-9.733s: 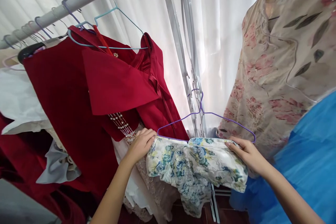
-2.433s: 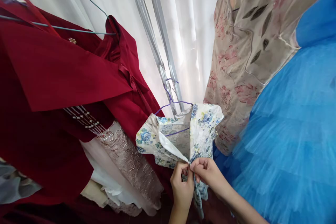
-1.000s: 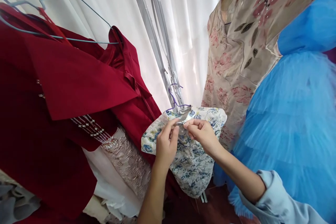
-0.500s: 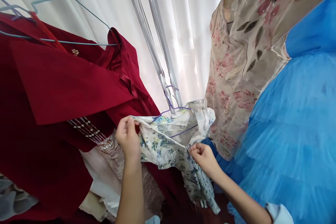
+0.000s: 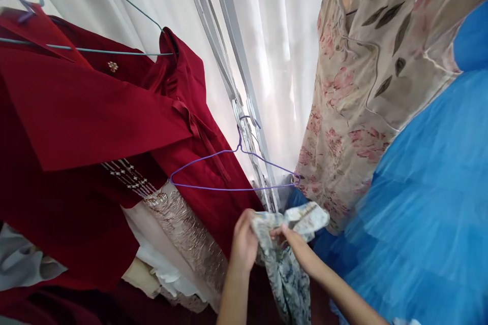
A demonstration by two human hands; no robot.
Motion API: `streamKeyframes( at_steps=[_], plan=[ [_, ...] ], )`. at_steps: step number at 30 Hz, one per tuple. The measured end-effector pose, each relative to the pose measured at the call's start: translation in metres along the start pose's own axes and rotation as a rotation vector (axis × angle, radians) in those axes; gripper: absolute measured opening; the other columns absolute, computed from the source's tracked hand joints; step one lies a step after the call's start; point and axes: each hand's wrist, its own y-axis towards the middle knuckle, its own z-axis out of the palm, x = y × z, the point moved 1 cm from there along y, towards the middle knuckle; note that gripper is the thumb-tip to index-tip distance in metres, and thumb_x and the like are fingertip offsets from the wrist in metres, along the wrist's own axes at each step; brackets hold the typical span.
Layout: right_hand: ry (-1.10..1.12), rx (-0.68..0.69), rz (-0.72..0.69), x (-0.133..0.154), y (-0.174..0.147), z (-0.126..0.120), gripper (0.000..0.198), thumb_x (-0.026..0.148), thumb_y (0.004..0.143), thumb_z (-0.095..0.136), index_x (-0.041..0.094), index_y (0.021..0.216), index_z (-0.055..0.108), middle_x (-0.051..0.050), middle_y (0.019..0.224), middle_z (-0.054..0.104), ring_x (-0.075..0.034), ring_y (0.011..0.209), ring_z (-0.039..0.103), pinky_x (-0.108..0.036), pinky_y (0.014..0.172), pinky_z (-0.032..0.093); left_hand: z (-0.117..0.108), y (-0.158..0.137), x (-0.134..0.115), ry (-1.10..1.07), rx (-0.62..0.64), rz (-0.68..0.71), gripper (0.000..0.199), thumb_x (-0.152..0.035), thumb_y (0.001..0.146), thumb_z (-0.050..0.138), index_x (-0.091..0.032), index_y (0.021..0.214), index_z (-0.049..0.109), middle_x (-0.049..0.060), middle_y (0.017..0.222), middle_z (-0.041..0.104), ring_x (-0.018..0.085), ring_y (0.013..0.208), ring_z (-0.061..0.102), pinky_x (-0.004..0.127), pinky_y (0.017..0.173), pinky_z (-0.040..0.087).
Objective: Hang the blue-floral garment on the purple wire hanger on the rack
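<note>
A white dress with a blue-green floral print [image 5: 287, 277] hangs bunched between my two hands, below the bare purple wire hanger [image 5: 236, 189]. My left hand [image 5: 245, 241] grips its upper left edge, fingers closed. At the neckline, my right hand [image 5: 287, 238] pinches the fabric, somewhat blurred by motion. The dress is off the hanger and droops down toward the floor, its lower part running out of view. The purple hanger hooks onto the grey metal stand [image 5: 232, 61].
On the left, a dark red garment [image 5: 95, 111] hangs from a teal hanger [image 5: 110, 51], with a beaded pinkish dress [image 5: 186, 233] below. A beige floral dress [image 5: 335, 106] and a blue tulle dress [image 5: 427, 188] hang on the right. White curtain [image 5: 274, 35] lies behind.
The floral dress came off the purple hanger and moved down. My left hand went right and down, closer to my right hand. The hanger now hangs bare.
</note>
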Motion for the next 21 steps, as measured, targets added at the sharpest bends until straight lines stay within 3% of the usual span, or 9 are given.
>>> streamKeyframes(
  at_steps=[2, 4, 6, 8, 10, 13, 15, 17, 21],
  plan=[
    [0.277, 0.066, 0.155, 0.007, -0.001, -0.007, 0.053, 0.066, 0.087, 0.048, 0.018, 0.070, 0.062, -0.004, 0.070, 0.063, -0.020, 0.074, 0.061, -0.032, 0.075, 0.047, 0.030, -0.023, -0.002, 0.114, 0.284, -0.056, 0.030, -0.046, 0.090, 0.057, -0.017, 0.081, 0.061, 0.003, 0.073, 0.060, 0.016, 0.068, 0.058, 0.028, 0.067, 0.049],
    [0.477, 0.110, 0.302, 0.014, -0.004, -0.016, 0.045, 0.061, 0.083, 0.057, 0.018, 0.070, 0.063, -0.003, 0.067, 0.063, -0.019, 0.070, 0.061, -0.031, 0.073, 0.048, 0.047, -0.037, -0.011, 0.298, 0.454, 0.032, 0.020, -0.036, 0.092, 0.057, -0.018, 0.091, 0.067, 0.006, 0.084, 0.064, 0.019, 0.082, 0.061, 0.031, 0.079, 0.049],
    [0.519, 0.154, 0.384, 0.022, -0.010, -0.026, 0.030, 0.046, 0.079, 0.067, 0.017, 0.075, 0.066, -0.003, 0.070, 0.065, -0.017, 0.069, 0.062, -0.029, 0.072, 0.048, 0.050, -0.038, -0.020, 0.422, 0.420, 0.171, 0.024, -0.031, 0.089, 0.062, -0.022, 0.111, 0.066, 0.009, 0.108, 0.064, 0.022, 0.104, 0.059, 0.036, 0.098, 0.043],
    [0.433, 0.219, 0.430, 0.032, -0.017, -0.035, 0.018, 0.033, 0.073, 0.070, 0.016, 0.078, 0.068, -0.002, 0.071, 0.066, -0.016, 0.066, 0.061, -0.026, 0.068, 0.047, 0.041, -0.033, -0.020, 0.411, 0.385, 0.193, 0.052, -0.033, 0.083, 0.071, -0.026, 0.132, 0.054, 0.010, 0.128, 0.057, 0.025, 0.121, 0.051, 0.039, 0.108, 0.035],
    [0.281, 0.340, 0.452, 0.047, -0.024, -0.042, 0.014, 0.026, 0.067, 0.073, 0.015, 0.076, 0.069, 0.001, 0.067, 0.063, -0.013, 0.061, 0.057, -0.022, 0.063, 0.044, 0.029, -0.029, -0.007, 0.297, 0.551, 0.032, 0.063, -0.045, 0.080, 0.073, -0.023, 0.135, 0.052, 0.010, 0.124, 0.059, 0.026, 0.118, 0.053, 0.039, 0.105, 0.038],
    [0.003, 0.601, 0.358, 0.083, -0.028, -0.047, 0.015, 0.027, 0.070, 0.074, 0.013, 0.074, 0.070, 0.003, 0.062, 0.057, -0.010, 0.057, 0.047, -0.021, 0.059, 0.038, 0.007, -0.034, 0.027, 0.182, 0.864, -0.284, 0.058, -0.064, 0.076, 0.068, -0.014, 0.105, 0.069, 0.005, 0.086, 0.063, 0.020, 0.082, 0.059, 0.030, 0.078, 0.047],
    [-0.216, 0.710, 0.229, 0.113, -0.026, -0.049, 0.020, 0.031, 0.075, 0.072, 0.012, 0.073, 0.071, 0.003, 0.061, 0.055, -0.010, 0.056, 0.044, -0.022, 0.057, 0.036, -0.014, -0.036, 0.045, 0.277, 0.817, -0.345, 0.058, -0.068, 0.072, 0.068, -0.012, 0.085, 0.070, 0.003, 0.074, 0.059, 0.017, 0.071, 0.053, 0.026, 0.068, 0.045],
    [-0.405, 0.679, 0.096, 0.140, -0.017, -0.051, 0.024, 0.035, 0.080, 0.069, 0.012, 0.073, 0.071, 0.002, 0.062, 0.056, -0.011, 0.057, 0.045, -0.023, 0.055, 0.034, -0.041, -0.033, 0.047, 0.407, 0.601, -0.271, 0.055, -0.067, 0.069, 0.071, -0.013, 0.082, 0.070, 0.003, 0.075, 0.060, 0.018, 0.074, 0.053, 0.026, 0.068, 0.046],
    [-0.652, 0.318, -0.218, 0.172, 0.020, -0.062, 0.019, 0.033, 0.082, 0.066, 0.015, 0.081, 0.073, -0.004, 0.076, 0.068, -0.019, 0.071, 0.058, -0.027, 0.066, 0.043, -0.104, -0.008, 0.000, 0.460, 0.319, -0.099, 0.044, -0.059, 0.073, 0.071, -0.016, 0.085, 0.072, 0.006, 0.081, 0.065, 0.022, 0.078, 0.059, 0.029, 0.071, 0.049]
  ],
)
